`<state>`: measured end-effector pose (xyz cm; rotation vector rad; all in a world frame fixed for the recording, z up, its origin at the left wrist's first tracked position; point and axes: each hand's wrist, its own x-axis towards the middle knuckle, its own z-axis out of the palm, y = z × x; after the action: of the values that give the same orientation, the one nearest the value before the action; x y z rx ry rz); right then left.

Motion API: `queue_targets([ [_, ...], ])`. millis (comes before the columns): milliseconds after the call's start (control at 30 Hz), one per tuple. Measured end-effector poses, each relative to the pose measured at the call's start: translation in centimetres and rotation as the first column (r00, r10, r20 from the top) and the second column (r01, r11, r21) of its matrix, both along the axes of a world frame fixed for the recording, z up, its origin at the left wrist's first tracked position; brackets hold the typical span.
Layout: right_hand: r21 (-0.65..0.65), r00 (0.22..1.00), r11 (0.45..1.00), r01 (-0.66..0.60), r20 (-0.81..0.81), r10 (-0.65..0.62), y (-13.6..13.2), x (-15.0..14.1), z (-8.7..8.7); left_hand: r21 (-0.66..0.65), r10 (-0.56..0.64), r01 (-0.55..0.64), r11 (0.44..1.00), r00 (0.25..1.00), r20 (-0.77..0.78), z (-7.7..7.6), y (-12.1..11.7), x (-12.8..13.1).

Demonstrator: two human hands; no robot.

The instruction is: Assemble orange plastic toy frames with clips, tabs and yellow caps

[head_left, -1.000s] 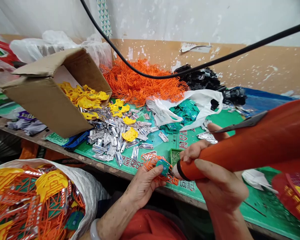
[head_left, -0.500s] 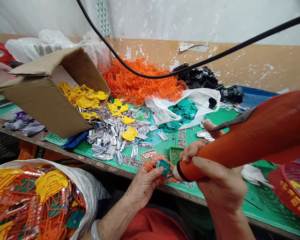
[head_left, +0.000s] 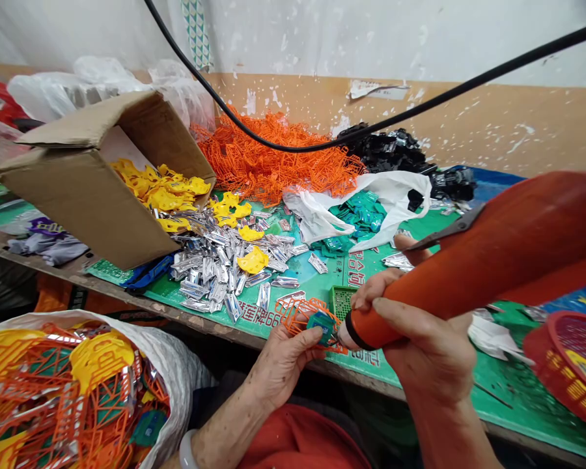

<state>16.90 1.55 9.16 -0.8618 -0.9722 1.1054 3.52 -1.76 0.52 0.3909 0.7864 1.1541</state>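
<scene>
My left hand [head_left: 290, 361] is closed around an orange plastic lattice piece [head_left: 300, 314] and a teal plastic part [head_left: 323, 326], its thumb pressed on the teal part. In my right hand [head_left: 430, 345] is an orange electric screwdriver [head_left: 469, 280], fingers wrapped round its body and a grey lever on its upper side. The screwdriver's pale nose points down-left and meets the edge of the teal part. Its bit is too small to make out clearly. Just behind the held pieces stands a small green basket [head_left: 342, 301].
Loose silver parts [head_left: 219, 267] and yellow parts [head_left: 252, 259] spread before a cardboard box [head_left: 88, 202]. Orange lattices [head_left: 273, 156] are heaped behind, beside a white bag [head_left: 312, 218]. A black cable [head_left: 293, 149] hangs across. A full sack [head_left: 176, 365] stands lower left, a red basket [head_left: 557, 365] right.
Both hands keep their grip. The screwdriver and my right hand have shifted slightly left, and the teal part has tilted a little under the nose.
</scene>
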Motion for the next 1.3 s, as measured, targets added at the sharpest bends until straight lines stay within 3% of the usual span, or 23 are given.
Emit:
queue_targets([
  [333, -0.036, 1.000, 0.999, 0.011, 0.012, -0.010, -0.01, -0.18, 0.10, -0.014, -0.007, 0.007, 1.000, 1.000, -0.019, 0.28, -0.10, 0.12],
  [1300, 0.075, 0.996, 0.995, 0.070, -0.057, -0.065, -0.07, -0.56, 0.43, -0.083, -0.018, 0.016, 0.996, 0.999, -0.027, -0.54, 0.29, -0.20],
])
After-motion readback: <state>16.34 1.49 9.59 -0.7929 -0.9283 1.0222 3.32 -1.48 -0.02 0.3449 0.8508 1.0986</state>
